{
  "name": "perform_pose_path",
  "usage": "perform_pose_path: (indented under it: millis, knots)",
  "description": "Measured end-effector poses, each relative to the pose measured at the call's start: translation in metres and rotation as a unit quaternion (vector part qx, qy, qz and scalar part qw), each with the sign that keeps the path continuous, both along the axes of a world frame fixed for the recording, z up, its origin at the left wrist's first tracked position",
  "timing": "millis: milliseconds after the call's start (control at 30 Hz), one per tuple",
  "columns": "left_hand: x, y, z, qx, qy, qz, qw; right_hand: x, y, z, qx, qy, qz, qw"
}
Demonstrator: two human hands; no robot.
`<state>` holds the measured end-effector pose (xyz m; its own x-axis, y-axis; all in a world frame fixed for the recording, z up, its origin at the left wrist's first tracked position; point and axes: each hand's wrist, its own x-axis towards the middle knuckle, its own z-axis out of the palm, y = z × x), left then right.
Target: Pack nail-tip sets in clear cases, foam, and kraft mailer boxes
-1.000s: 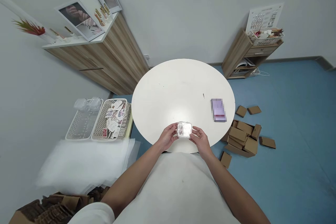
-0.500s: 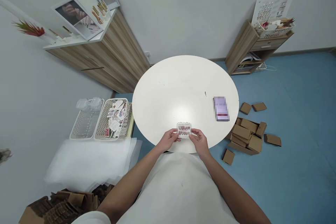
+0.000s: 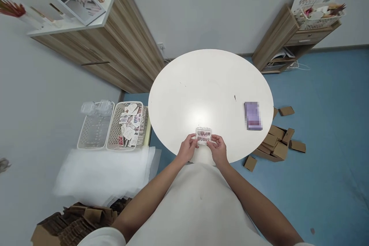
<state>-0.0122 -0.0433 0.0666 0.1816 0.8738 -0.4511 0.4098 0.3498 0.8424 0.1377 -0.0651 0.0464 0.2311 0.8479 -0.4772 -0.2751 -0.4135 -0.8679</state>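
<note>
A small clear plastic case of press-on nails is held between my two hands at the near edge of the white oval table. Two rows of pinkish nails show through it. My left hand pinches the case's left side, and my right hand grips its right side and lower right corner. Over on the table's right part lies a purple box, blurred in the picture, apart from both hands.
Left of the table stand a basket of printed cards and a basket of clear cases. White sheets and folded cardboard lie nearer. Brown boxes sit on the floor at right. Wooden cabinets flank the back.
The camera view has shifted and tilted, so the surroundings sit differently in the picture. Both hands keep hold of the case, with little change in grip.
</note>
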Motion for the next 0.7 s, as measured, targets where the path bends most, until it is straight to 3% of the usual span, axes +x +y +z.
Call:
perform_pose_path:
  millis: [167,333,500,700]
  knots:
    - [-0.035,-0.002,-0.001,0.039,-0.024,0.032,0.998,-0.037,0.008,-0.005,-0.016,-0.013,0.020,1.000]
    - [-0.085,0.004,-0.021,0.023,-0.009,0.090,0.996,-0.094,0.031,-0.008,-0.009,-0.044,0.108,0.993]
    - [-0.139,0.022,-0.043,-0.014,-0.010,0.153,0.988,-0.149,0.060,-0.015,0.010,-0.092,0.188,0.978]
    - [-0.179,0.052,-0.052,-0.019,-0.034,0.188,0.981,-0.191,0.085,-0.025,-0.023,-0.153,0.223,0.963]
